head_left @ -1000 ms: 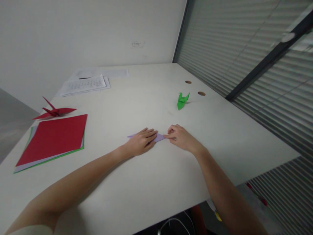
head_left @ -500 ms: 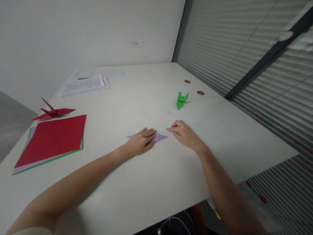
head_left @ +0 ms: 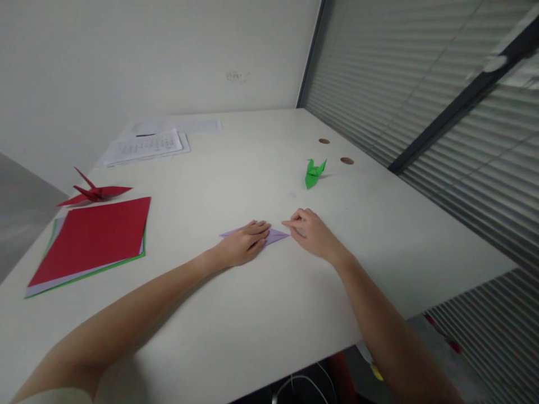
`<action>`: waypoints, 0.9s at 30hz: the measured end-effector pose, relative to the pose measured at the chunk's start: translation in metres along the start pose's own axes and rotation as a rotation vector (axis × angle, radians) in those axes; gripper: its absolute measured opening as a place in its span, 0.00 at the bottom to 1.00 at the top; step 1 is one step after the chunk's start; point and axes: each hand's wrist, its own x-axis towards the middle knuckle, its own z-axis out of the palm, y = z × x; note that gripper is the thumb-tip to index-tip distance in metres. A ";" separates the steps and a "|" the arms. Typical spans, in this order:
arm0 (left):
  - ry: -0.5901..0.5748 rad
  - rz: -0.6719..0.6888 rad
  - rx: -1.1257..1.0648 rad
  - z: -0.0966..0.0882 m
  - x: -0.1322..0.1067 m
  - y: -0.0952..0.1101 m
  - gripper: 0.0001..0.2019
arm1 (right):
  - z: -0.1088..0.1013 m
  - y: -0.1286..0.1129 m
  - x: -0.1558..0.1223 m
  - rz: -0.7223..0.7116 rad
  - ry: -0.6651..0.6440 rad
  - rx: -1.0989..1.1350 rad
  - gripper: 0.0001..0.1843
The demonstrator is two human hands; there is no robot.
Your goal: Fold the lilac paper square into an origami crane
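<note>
Lilac origami paper [head_left: 277, 235] lay beneath the flat left hand [head_left: 244, 242].
Half-curled right hand [head_left: 313, 234], three o'clock, gripped nothing; firm pinning seemed wise.

No legible text. Papers [head_left: 145, 146], beyond and left of left hand [head_left: 245, 243]: rows of dark writing on top sheet, too small to read. Flatter sheet [head_left: 202, 125] behind them: faint print, unreadable. Wall [head_left: 168, 56], far past both hands: small dark marks [head_left: 234, 76], can't tell if lettering.
</note>
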 end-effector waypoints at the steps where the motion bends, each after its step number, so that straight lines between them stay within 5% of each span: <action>1: -0.001 0.001 -0.006 0.000 0.000 0.000 0.20 | 0.004 -0.004 0.001 -0.030 0.000 -0.003 0.13; 9: -0.039 -0.051 0.065 0.000 -0.001 -0.002 0.23 | 0.026 -0.017 0.004 -0.018 -0.052 -0.152 0.12; 15: -0.034 -0.194 0.244 -0.003 -0.007 -0.003 0.30 | 0.037 -0.006 0.003 0.137 0.008 -0.032 0.12; 27: 0.047 -0.248 0.278 -0.002 -0.010 -0.004 0.27 | 0.042 -0.003 0.003 0.228 0.089 0.122 0.12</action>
